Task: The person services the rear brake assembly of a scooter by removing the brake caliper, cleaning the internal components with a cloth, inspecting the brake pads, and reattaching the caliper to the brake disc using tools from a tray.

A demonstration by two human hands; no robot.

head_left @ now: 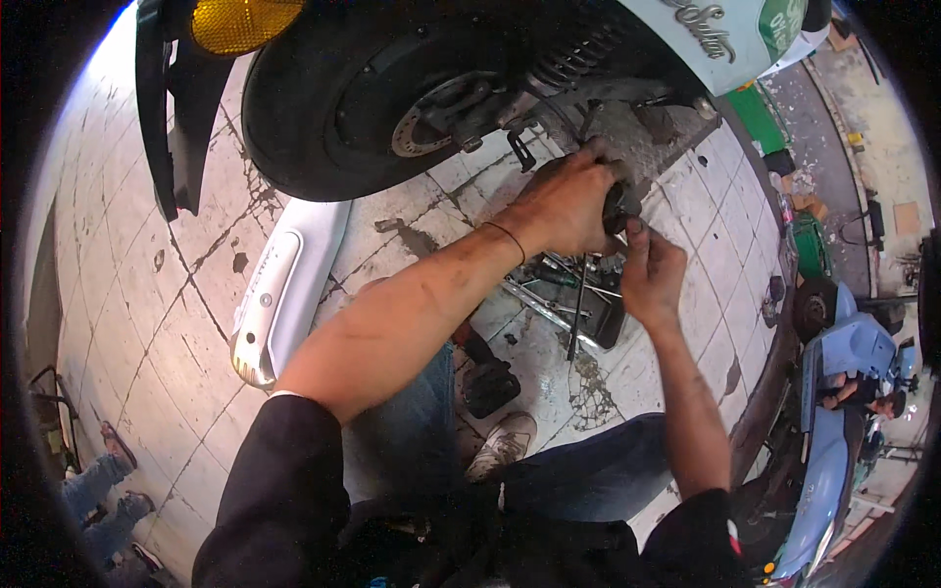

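My left hand (578,196) reaches across beneath the scooter, its fingers closed around a small dark part (620,204) whose kind I cannot make out. From the right, my right hand (651,269) pinches the same part's lower end between thumb and fingers. Above and to the left is the scooter's black wheel (323,108), with a brake disc (412,132) and a coil spring shock absorber (578,59) beside it. Just below my hands, a tool tray (613,328) holds several metal tools, and a long dark rod (578,309) lies across it.
A white and silver scooter cover (284,284) lies on the tiled floor at left. A black cordless tool (488,385) rests near my shoe (505,443). White bodywork (686,34) overhangs at top. A blue scooter (828,431) stands at far right; another person's legs (103,500) show at lower left.
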